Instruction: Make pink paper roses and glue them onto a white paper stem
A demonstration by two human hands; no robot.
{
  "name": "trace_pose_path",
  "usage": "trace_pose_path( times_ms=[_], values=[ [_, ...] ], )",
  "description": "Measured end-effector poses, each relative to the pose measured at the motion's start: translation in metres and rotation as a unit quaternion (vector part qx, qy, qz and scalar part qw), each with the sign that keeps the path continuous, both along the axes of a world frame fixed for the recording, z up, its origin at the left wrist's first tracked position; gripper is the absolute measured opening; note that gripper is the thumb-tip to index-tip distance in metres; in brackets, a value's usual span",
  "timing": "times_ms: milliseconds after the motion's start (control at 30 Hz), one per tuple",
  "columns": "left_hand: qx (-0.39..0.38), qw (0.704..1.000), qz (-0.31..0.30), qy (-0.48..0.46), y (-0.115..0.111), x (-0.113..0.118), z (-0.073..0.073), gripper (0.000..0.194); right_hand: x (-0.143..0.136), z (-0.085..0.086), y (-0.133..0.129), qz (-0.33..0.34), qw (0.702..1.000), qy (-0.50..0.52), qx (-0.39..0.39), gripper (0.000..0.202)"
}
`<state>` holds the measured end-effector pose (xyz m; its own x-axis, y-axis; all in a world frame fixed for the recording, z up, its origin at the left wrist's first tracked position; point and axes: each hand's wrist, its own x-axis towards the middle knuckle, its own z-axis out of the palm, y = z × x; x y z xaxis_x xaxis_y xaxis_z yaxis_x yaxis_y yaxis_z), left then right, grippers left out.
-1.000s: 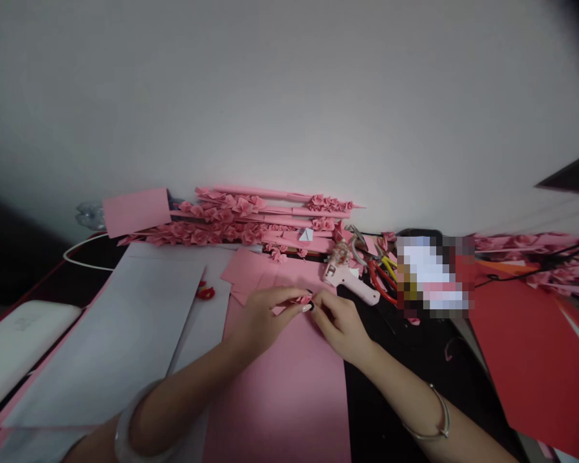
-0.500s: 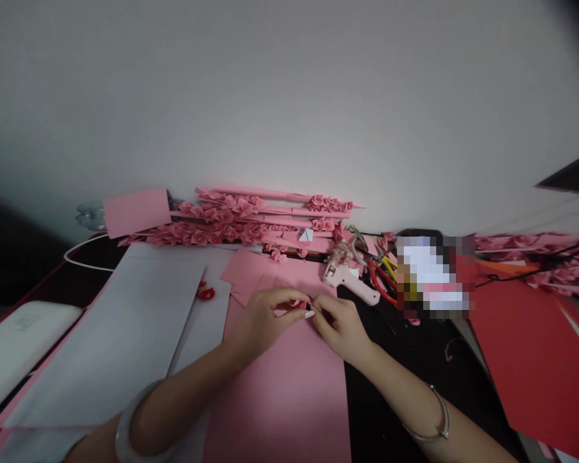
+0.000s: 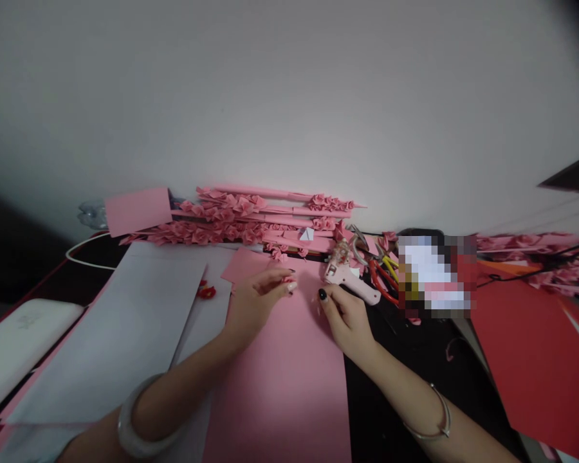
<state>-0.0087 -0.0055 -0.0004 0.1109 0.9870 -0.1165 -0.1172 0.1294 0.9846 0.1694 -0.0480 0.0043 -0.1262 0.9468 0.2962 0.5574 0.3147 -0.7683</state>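
My left hand (image 3: 255, 302) is closed in a pinch on a small pink folded paper piece (image 3: 288, 279), mostly covered by the fingertips. It hovers over a large sheet of pink paper (image 3: 289, 379). A short way to the right, my right hand (image 3: 345, 315) also has thumb and fingers pressed together; whether anything thin sits between them I cannot make out. The pale pink glue gun (image 3: 352, 283) lies just beyond that hand. Smaller pink sheets (image 3: 244, 265) rest behind my left hand.
Pink paper flower stems (image 3: 231, 215) lie along the wall. Red-handled pliers (image 3: 383, 283) and a blurred-out phone (image 3: 434, 273) are at the right, beside red sheets (image 3: 535, 360). White paper (image 3: 110, 328), a red scrap (image 3: 206, 291) and a white box-like device (image 3: 24, 347) are at the left.
My hands were together at the pink paper piece and have now parted. The left has moved slightly left and up with the piece, the right slightly to the right.
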Motion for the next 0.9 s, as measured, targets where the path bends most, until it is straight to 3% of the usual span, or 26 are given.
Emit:
trace_pose_path(
  times_ms=[133, 333, 467, 600, 800, 900],
  values=[
    [-0.003, 0.997, 0.064, -0.041, 0.007, -0.006, -0.002, 0.026, 0.001, 0.001, -0.001, -0.016, 0.999, -0.012, 0.032, 0.022],
    [0.004, 0.996, 0.075, -0.041, 0.011, -0.006, -0.004, 0.026, 0.011, 0.004, 0.008, -0.068, 0.984, -0.122, 0.112, 0.014],
    [0.013, 0.996, 0.076, -0.053, 0.012, -0.006, -0.002, 0.028, 0.023, 0.005, 0.015, -0.152, 0.954, -0.215, 0.141, 0.034],
    [0.005, 0.996, 0.071, -0.057, 0.011, -0.006, 0.002, 0.027, 0.034, -0.002, 0.016, -0.235, 0.921, -0.297, 0.093, 0.056],
    [-0.017, 0.998, 0.025, -0.055, 0.007, -0.001, 0.005, 0.022, 0.039, -0.005, 0.016, -0.238, 0.909, -0.343, 0.000, 0.050],
    [-0.018, 0.998, 0.023, -0.048, 0.005, -0.001, 0.007, 0.025, 0.038, 0.000, 0.016, -0.236, 0.917, -0.320, -0.013, 0.046]
  ],
)
